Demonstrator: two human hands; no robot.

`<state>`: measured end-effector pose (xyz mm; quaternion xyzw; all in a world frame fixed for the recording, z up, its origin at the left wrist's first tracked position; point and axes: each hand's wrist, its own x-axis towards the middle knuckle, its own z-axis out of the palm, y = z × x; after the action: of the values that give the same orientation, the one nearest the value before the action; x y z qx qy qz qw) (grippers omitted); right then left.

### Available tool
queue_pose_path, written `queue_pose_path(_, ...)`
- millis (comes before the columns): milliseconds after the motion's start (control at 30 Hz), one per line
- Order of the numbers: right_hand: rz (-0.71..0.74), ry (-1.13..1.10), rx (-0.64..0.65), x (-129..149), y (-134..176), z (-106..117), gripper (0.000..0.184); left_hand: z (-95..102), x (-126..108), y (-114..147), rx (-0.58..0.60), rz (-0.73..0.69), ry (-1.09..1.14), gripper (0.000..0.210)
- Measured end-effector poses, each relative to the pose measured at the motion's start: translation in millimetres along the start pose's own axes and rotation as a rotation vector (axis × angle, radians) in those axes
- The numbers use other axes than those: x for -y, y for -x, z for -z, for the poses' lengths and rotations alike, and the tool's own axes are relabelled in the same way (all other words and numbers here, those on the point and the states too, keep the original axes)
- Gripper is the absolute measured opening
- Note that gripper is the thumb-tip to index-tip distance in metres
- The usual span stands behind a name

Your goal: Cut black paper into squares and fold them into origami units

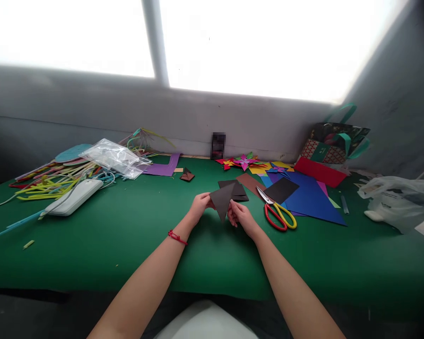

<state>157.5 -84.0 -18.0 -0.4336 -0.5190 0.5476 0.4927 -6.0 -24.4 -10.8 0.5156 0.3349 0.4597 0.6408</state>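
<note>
A piece of dark folded paper [223, 199] is held up between my two hands, just above the green table [141, 254]. My left hand [199, 206] pinches its left corner, and a red cord bracelet circles that wrist. On the opposite side, my right hand [240, 216] grips the paper's right edge with thumb and fingers. Behind the folded piece lie several black paper sheets [240, 194], partly covered by it. Scissors [277, 212] with one red and one yellow handle rest to the right of my right hand, blades slightly apart.
Coloured sheets, including a blue one [313, 200], lie at the right, with paper flowers [245, 161] behind. A plastic bag [399, 197] and a gift bag [334, 143] stand further right. At the left are a white power strip [74, 197], pipe cleaners and clear plastic packaging [113, 157].
</note>
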Motion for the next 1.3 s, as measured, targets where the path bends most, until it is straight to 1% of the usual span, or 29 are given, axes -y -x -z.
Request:
queue_pose_path(33, 0.004, -0.003, 0.024, 2, 2, -2, 0.041, -2.7, 0, 2, 0.028, 0.013, -0.009, 0.022)
queue_pose_path(100, 0.005, -0.013, 0.048, 5, 5, -4, 0.039, -6.3, -1, 4, 0.047, 0.031, -0.036, 0.023)
queue_pose_path(267, -0.027, 0.005, 0.019, 6, 7, -7, 0.039, -7.6, -4, 8, 0.106, 0.014, -0.079, 0.021)
queue_pose_path(300, -0.027, 0.013, 0.019, 6, 7, -7, 0.038, -7.7, -5, 8, 0.100, 0.018, -0.070, 0.022)
queue_pose_path(367, -0.013, 0.031, 0.025, 5, 6, -5, 0.038, -8.3, -5, 6, 0.050, 0.022, -0.030, 0.023)
queue_pose_path(433, 0.020, 0.058, 0.010, 5, 4, -4, 0.040, -9.2, -5, 5, 0.006, 0.013, 0.018, 0.030)
queue_pose_path(467, 0.040, 0.075, -0.009, 5, 3, -3, 0.042, -9.7, -5, 4, 0.001, 0.011, 0.031, 0.035)
queue_pose_path(533, 0.074, 0.106, -0.056, 5, 2, -1, 0.045, -10.7, -3, 4, 0.033, 0.028, 0.003, 0.041)
queue_pose_path(633, 0.099, 0.119, -0.117, 4, 0, 1, 0.045, -13.0, 2, 6, 0.151, 0.049, -0.130, 0.039)
queue_pose_path(700, 0.099, 0.113, -0.137, 2, -1, 2, 0.044, -14.7, 5, 9, 0.237, 0.028, -0.210, 0.037)
queue_pose_path(767, 0.089, 0.104, -0.147, -1, -2, 2, 0.044, -15.9, 8, 12, 0.285, 0.002, -0.270, 0.036)
queue_pose_path(867, 0.075, 0.094, -0.177, -6, -4, 4, 0.049, -16.0, 9, 14, 0.285, 0.000, -0.342, 0.033)
queue_pose_path(1033, 0.082, 0.071, -0.287, -8, -7, 9, 0.054, -15.3, 7, 14, 0.266, 0.024, -0.395, 0.032)
queue_pose_path(1167, 0.102, 0.058, -0.270, -7, -7, 8, 0.054, -16.3, 5, 15, 0.292, 0.001, -0.397, 0.030)
queue_pose_path(1300, 0.104, 0.049, -0.311, -8, -7, 8, 0.052, -16.8, 1, 16, 0.310, -0.018, -0.376, 0.029)
